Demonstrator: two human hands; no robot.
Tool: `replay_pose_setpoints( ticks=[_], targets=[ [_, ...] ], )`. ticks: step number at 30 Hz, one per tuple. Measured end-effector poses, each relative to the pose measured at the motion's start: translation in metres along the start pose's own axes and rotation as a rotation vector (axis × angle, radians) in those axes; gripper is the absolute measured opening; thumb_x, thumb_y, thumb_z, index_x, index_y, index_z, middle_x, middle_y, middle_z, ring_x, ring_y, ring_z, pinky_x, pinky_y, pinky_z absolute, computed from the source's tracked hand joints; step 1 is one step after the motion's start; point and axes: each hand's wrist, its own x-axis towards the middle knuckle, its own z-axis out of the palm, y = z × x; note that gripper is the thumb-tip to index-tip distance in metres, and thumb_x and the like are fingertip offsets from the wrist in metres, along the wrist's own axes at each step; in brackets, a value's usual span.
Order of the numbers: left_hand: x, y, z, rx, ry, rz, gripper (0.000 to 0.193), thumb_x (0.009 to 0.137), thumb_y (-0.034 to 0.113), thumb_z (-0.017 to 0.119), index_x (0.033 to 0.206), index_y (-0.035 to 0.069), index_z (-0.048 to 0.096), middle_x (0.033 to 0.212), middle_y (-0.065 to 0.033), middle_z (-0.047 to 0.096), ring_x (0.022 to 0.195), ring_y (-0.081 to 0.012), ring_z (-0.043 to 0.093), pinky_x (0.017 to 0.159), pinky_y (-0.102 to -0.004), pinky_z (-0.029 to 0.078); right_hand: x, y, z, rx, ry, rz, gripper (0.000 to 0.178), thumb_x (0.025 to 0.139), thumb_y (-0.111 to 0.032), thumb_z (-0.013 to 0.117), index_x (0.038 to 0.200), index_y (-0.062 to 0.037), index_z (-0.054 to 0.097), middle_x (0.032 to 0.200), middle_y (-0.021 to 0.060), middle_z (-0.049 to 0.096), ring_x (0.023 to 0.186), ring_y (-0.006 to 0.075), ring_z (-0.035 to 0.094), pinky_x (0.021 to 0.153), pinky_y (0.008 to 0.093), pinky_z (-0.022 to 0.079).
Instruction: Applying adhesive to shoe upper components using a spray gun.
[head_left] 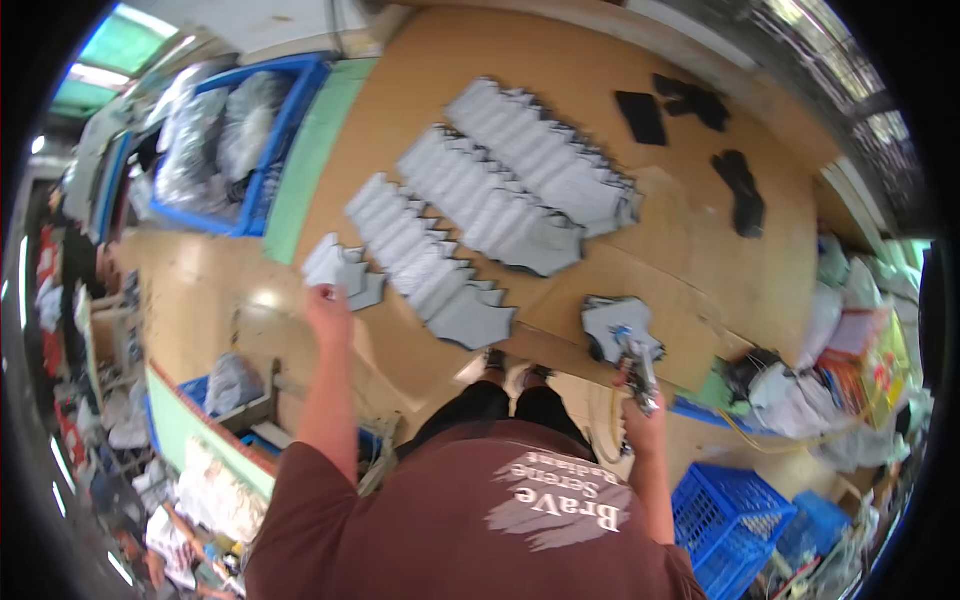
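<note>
My left hand (328, 308) is at the near end of a short overlapping row of light grey, dark-edged fabric pieces (365, 288). Its fingers look pinched on the edge of one piece; slight blur hides the fingertips. My right hand (645, 418) grips a metal spray gun (640, 375) with a hose running down from it. The gun's front end is over a small stack of similar grey pieces (605, 322) at the table's near right. Longer slanting rows of the same overlapping pieces (480, 200) cover the middle of the brown table (690, 230).
Black fabric pieces (738, 195) lie at the far right. A blue crate (250, 215) of plastic-wrapped goods stands at the far left. Bags and bundles (800, 400) crowd the right side. A blue basket (735, 520) sits at lower right, and a person (175, 540) is at lower left.
</note>
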Motion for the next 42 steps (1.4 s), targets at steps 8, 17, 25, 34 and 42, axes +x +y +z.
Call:
replay_pose_setpoints(
  ticks=[8,17,25,34,42],
  targets=[
    [-0.052,0.014,0.015,-0.046,0.027,-0.46,0.045,0.069,0.032,0.071,0.094,-0.004,0.058,0.087,-0.0163,0.061,0.081,-0.0274,0.059,0.073,-0.0375,0.046,0.004,0.01,-0.01,0.016,-0.051,-0.035,0.043,0.06,0.005,0.037,0.099,0.0013,0.054,0.102,0.0109,0.056,0.1,0.0194,0.051,0.087,0.0288,0.038],
    [-0.019,-0.012,0.026,0.139,-0.129,-0.5,0.033,0.072,0.027,0.067,0.084,-0.004,0.065,0.087,-0.019,0.065,0.083,-0.0322,0.062,0.073,-0.0384,0.047,0.004,0.005,-0.006,0.007,-0.086,-0.076,0.044,0.061,0.006,0.036,0.102,0.0013,0.054,0.1,0.0091,0.056,0.095,0.0173,0.051,0.085,0.0269,0.039],
    [-0.022,-0.001,0.001,-0.75,-0.101,-0.84,0.009,0.076,0.01,0.06,0.074,0.002,0.059,0.067,-0.0121,0.06,0.067,-0.0248,0.061,0.052,-0.0347,0.045,0.004,0.01,-0.014,0.056,-0.078,-0.092,0.048,0.06,0.007,0.036,0.105,0.0016,0.054,0.099,0.0082,0.056,0.098,0.0185,0.052,0.09,0.0278,0.035],
    [-0.045,0.017,-0.035,-1.156,-0.175,-1.165,0.007,0.08,0.0,0.051,0.085,0.001,0.047,0.078,-0.0095,0.051,0.062,-0.0195,0.052,0.056,-0.0335,0.045,0.006,0.018,-0.025,0.036,-0.093,-0.047,0.048,0.06,0.006,0.035,0.104,0.0022,0.053,0.099,0.0086,0.056,0.1,0.0194,0.051,0.092,0.0291,0.034],
    [-0.134,0.111,-0.024,-1.12,-0.827,-0.706,0.007,0.083,-0.001,0.051,0.089,0.0,0.05,0.082,-0.009,0.056,0.07,-0.0195,0.058,0.062,-0.0302,0.049,0.004,0.016,-0.034,0.076,-0.038,-0.098,0.047,0.065,0.006,0.039,0.11,-0.0002,0.052,0.097,0.0048,0.057,0.094,0.0138,0.052,0.082,0.0253,0.04]
  ],
)
